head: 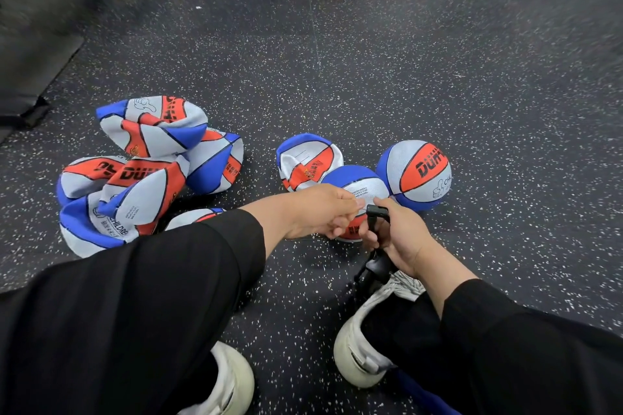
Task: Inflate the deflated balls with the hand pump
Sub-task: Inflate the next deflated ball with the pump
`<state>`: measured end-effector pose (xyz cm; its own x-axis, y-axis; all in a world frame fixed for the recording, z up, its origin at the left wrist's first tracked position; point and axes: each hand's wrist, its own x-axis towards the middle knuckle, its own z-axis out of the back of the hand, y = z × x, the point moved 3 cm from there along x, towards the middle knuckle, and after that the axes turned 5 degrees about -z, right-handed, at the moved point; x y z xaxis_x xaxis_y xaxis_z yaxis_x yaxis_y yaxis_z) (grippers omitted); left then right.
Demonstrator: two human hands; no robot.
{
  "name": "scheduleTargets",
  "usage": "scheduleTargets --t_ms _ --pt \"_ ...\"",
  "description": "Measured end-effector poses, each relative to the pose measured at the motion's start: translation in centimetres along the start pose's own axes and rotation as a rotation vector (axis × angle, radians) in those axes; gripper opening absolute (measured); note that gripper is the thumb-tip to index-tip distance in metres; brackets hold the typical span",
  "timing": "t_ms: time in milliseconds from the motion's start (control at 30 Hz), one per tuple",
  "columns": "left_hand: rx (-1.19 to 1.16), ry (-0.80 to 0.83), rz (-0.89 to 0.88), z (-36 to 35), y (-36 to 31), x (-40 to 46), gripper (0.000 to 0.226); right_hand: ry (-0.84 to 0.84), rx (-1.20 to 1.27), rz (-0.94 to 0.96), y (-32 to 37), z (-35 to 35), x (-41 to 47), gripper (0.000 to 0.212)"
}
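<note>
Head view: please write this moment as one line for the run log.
left hand: pinches needle at ball | right hand: holds pump | round ball beside | flat balls wait on floor

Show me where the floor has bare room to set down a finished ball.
Bare floor lies right of and beyond the inflated ball. A bare strip runs between the pile of deflated balls and the half-collapsed ball. It is crowded around the left hand, right hand and pump.
</note>
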<state>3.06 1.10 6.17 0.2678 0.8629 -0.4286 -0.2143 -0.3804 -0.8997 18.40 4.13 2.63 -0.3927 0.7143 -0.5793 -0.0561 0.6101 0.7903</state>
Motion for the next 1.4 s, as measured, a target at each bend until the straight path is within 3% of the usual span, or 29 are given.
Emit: scheduleTargets --t_ms 267,667,833,1167,1300,1400 --pt "0.062 -0.124 -0.158 -0.9 1.0 0.2 0.041 0.035 -0.011 -0.018 -0.3 0.2 0.2 0.049" --pt "-0.301 -0.065 -0.018 -1.7 2.0 0.4 0.036 -0.134 -0.076 0.053 -0.1 0.1 0.5 0.051" --pt "-0.332 -0.120 -0.014 -1.4 2.1 0.7 0.029 -0.140 -0.026 0.034 -0.4 0.3 1.1 0.061" --pt "-0.251 -0.284 -0.016 0.7 2.1 0.6 0.014 -0.091 0.003 -0.016 0.1 0.1 1.0 0.062" --pt "-0.072 -0.405 0.052 1.3 3.1 0.6 0.019 -0.107 -0.086 0.064 0.5 0.0 0.7 0.052" --pt "-0.038 -0.503 0.080 1.9 4.0 0.6 0.022 -0.175 -0.146 0.105 0.6 0.4 1.1 0.033"
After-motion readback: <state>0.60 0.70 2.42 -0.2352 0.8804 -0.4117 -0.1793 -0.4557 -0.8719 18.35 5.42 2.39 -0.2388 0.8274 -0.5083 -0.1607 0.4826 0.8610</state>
